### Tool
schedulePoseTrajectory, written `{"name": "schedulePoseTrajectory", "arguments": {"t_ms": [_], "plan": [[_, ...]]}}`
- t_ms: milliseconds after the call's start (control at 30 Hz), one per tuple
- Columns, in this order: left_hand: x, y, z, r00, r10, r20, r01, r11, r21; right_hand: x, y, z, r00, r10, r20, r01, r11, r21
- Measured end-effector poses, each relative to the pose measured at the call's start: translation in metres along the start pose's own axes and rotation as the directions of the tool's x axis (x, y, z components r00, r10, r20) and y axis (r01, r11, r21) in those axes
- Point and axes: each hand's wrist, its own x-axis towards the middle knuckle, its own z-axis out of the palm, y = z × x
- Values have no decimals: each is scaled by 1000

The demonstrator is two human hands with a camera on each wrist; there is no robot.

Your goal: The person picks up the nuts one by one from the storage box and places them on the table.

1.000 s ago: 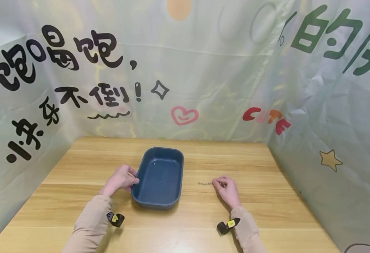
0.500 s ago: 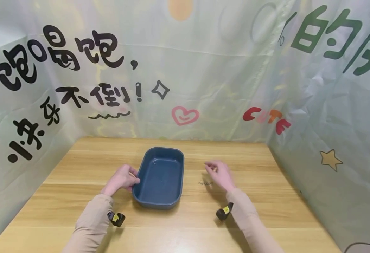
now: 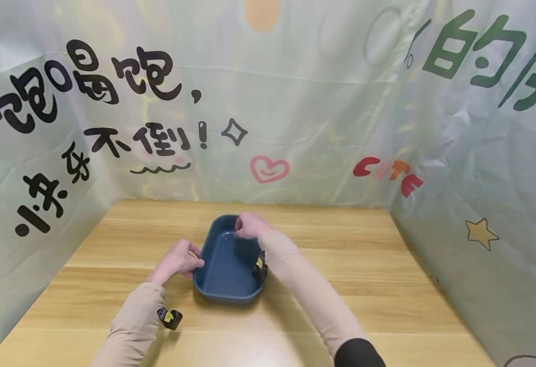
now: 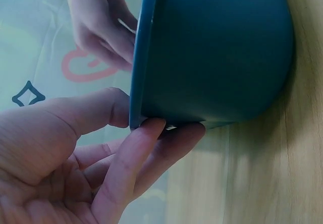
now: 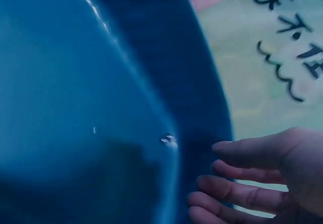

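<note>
A deep blue rectangular plastic container (image 3: 231,294) stands on the wooden table. My left hand (image 3: 182,260) grips its left rim, thumb on the inside and fingers against the outer wall (image 4: 217,57). Over the container's far end reaches my right hand (image 3: 251,226). In the right wrist view its fingers (image 5: 252,193) are loosely bent and slightly apart, with nothing visible between them. Beside them, small shiny metal pieces (image 5: 169,141) lie in the container's corner, too small to make out; a tiny glint (image 5: 95,130) shows farther in on the floor. The right sleeve covers the spot of a row of tiny dark pieces.
The light wooden table (image 3: 364,270) extends on both sides of the container. Printed cloth walls (image 3: 314,127) enclose it at the back and sides. A small black wrist camera (image 3: 170,319) sits at the left cuff, and another (image 3: 261,266) at the right overlaps the container.
My right hand has left the row of tiny pieces on the table, rising and moving left to the container's far end. The left hand keeps its grip on the rim.
</note>
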Motion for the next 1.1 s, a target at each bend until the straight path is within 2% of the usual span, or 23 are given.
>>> {"name": "schedulePoseTrajectory", "arguments": {"t_ms": [100, 233, 433, 567, 867, 1100], "plan": [[0, 0, -1, 1000, 8, 6, -8, 1000, -11, 14, -6, 13, 993, 110, 53, -113, 991, 66], [-1, -1, 0, 1000, 5, -1, -5, 1000, -8, 26, -9, 31, 979, 202, 41, -206, 969, 136], [1, 0, 1, 1000, 0, -9, 0, 1000, 5, 40, -14, 50, 974, 220, -43, -218, 975, 51], [2, 0, 1, 1000, 2, -10, -2, 1000, 8, 46, -15, 59, 970, 235, -61, -234, 972, 28], [0, 0, 0, 1000, 17, -12, -17, 1000, 15, 51, -10, 70, 966, 227, -124, -230, 973, -13], [0, -1, 1, 1000, 3, -18, -3, 1000, 9, 51, -13, 73, 964, 224, -145, -230, 973, -25]]}}
